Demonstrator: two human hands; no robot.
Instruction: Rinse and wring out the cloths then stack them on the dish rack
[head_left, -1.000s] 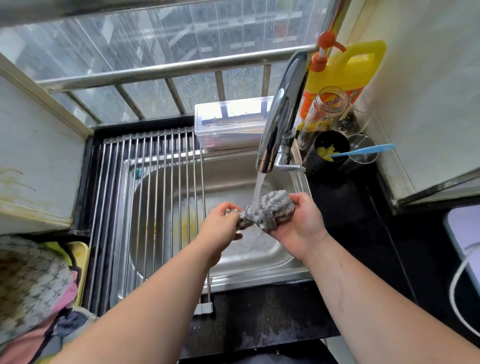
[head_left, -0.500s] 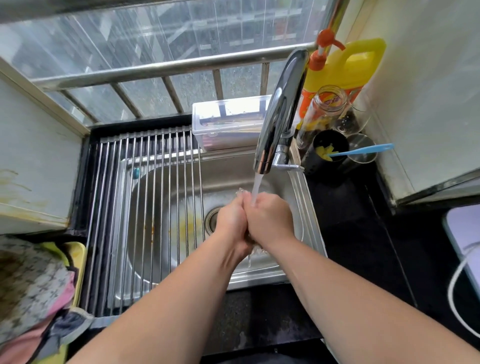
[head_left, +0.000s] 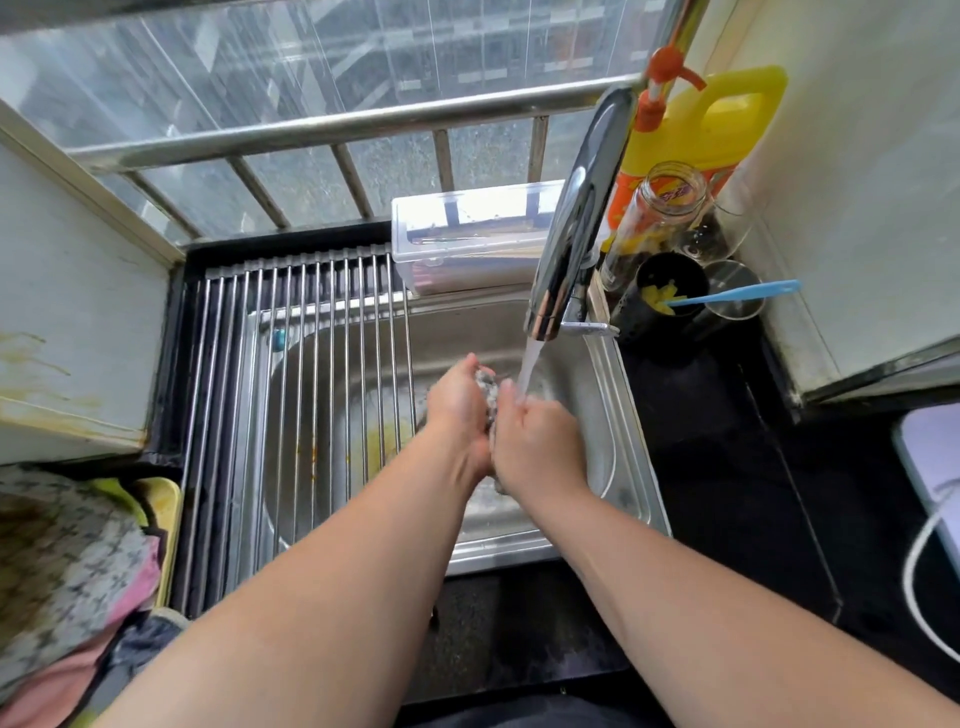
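A grey cloth (head_left: 487, 383) is bunched between my two hands over the steel sink (head_left: 618, 415), mostly hidden by them. My left hand (head_left: 457, 402) grips it from the left, my right hand (head_left: 537, 441) from the right, palms pressed together. Water runs from the chrome tap (head_left: 574, 228) onto my right hand's fingers. A roll-up steel dish rack (head_left: 291, 374) covers the left part of the sink, with nothing on it. More cloths (head_left: 62, 561), patterned grey and pink, are piled at the lower left.
A clear plastic box (head_left: 467, 234) stands behind the sink. A yellow detergent jug (head_left: 717, 124), a glass jar (head_left: 660, 208), a black cup (head_left: 670, 296) with a blue utensil (head_left: 737, 294) and glasses crowd the right corner. Black counter lies to the right, a yellow tub (head_left: 161, 504) at left.
A second ago the cloth was stretched between my hands under the stream. My hands have since come together and closed round it, squeezing it lower over the sink.
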